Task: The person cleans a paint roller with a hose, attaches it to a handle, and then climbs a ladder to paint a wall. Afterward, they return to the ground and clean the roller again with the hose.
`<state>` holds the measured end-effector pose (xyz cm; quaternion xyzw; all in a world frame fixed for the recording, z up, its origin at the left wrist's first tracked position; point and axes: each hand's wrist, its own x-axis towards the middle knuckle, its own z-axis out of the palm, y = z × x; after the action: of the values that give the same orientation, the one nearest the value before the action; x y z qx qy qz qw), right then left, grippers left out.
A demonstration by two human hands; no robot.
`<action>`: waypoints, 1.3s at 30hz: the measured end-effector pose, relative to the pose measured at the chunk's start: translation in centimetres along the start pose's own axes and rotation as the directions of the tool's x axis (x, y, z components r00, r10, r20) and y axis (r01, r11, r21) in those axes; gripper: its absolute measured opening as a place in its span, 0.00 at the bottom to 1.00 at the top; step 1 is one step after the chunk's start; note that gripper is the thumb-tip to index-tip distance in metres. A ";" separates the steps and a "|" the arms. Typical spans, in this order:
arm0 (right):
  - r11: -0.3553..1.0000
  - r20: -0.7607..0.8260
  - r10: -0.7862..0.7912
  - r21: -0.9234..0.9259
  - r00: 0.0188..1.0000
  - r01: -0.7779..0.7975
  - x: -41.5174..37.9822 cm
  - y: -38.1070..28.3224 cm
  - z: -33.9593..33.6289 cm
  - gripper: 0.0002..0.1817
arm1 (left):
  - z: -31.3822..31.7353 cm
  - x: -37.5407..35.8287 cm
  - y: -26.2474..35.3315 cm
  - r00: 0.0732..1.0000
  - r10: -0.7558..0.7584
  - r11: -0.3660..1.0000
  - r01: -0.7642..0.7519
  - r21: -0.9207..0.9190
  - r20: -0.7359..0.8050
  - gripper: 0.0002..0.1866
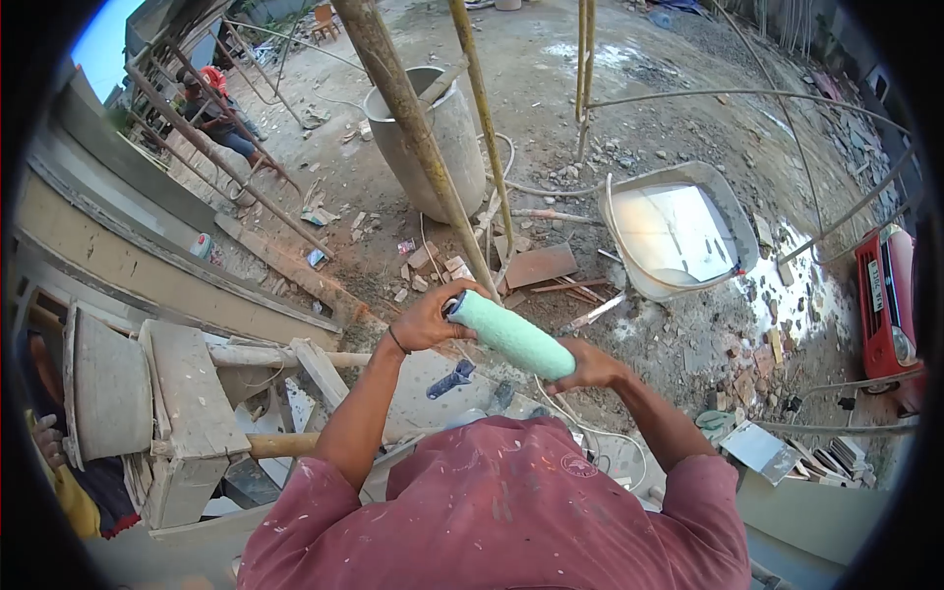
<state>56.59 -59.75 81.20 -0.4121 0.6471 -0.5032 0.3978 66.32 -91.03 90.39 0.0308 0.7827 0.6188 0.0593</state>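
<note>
A pale green, fluffy paint roller cover (511, 335) is held out in front of my chest, tilted down to the right. My left hand (438, 320) is closed round its upper left end, where a dark inner core shows. The lower right end sits in the fingers of my right hand (590, 366). Below my left hand, a dark blue object (450, 380) lies on a pale, paint-stained board; I cannot make out its kind.
Bamboo scaffold poles (408, 118) rise just ahead. Beyond are a tall grey drum (452, 147), a tub (629, 270) of whitish water and rubble. A red car (890, 305) is at right. A wooden frame (202, 393) stands left; people (211, 113) are at upper left.
</note>
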 end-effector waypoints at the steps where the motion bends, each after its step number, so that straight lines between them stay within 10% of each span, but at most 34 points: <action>1: 0.910 0.259 0.109 0.362 0.960 -0.201 0.1 0.4 0.3 0.38 | -0.4 0.4 0.0 0.997 0.059 0.998 -0.057 -0.041 0.046 0.33; 4: 0.449 0.235 0.012 0.867 0.972 -0.215 -0.3 -4.3 2.3 0.33 | -1.3 0.7 -0.8 0.991 0.131 0.991 -0.130 -0.042 0.031 0.34; 8: 0.390 0.140 0.200 0.897 0.970 -0.210 2.2 -0.6 3.3 0.25 | 2.4 1.8 -5.1 0.916 0.231 0.968 -0.183 0.170 -0.328 0.36; 10: 0.713 -0.162 0.464 0.652 0.871 -0.258 4.0 0.1 3.8 0.19 | 8.3 1.7 -7.3 0.428 -0.071 0.997 0.056 -0.052 -0.901 0.38; 13: 0.969 -0.508 0.140 -0.105 0.850 -0.222 6.9 1.5 7.2 0.16 | 15.4 2.7 -12.2 0.700 -0.487 0.743 0.018 -0.669 -0.522 0.36; 14: 0.752 -0.405 0.105 -0.565 0.908 -0.339 8.0 3.4 8.2 0.23 | 15.9 3.1 -11.6 0.689 -0.619 0.602 0.107 -0.791 -0.377 0.33; 16: 0.638 -0.464 0.260 -0.575 0.846 -0.512 7.4 -3.1 8.9 0.29 | 13.8 3.7 -15.2 0.701 -0.701 0.062 0.241 -0.969 0.130 0.20; 18: 0.559 -0.392 0.284 -0.673 0.875 -0.484 7.2 -1.4 8.6 0.28 | 14.3 4.5 -17.6 0.656 -0.726 0.001 0.301 -0.953 0.207 0.21; 30: 0.590 -0.527 0.360 -0.511 0.770 -0.625 -1.4 -3.7 7.3 0.25 | 17.6 8.3 -19.8 0.757 -0.590 -0.183 0.216 -0.959 0.283 0.13; 39: 0.816 -0.552 0.577 0.361 0.602 -0.452 -8.7 -4.2 8.1 0.21 | 19.3 10.9 -18.2 0.891 -0.407 -0.134 0.160 -0.978 0.201 0.15</action>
<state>67.70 -54.94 84.77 0.0279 0.7839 -0.5328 0.3176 58.48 -75.31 67.69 -0.2456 0.0765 0.9578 0.1281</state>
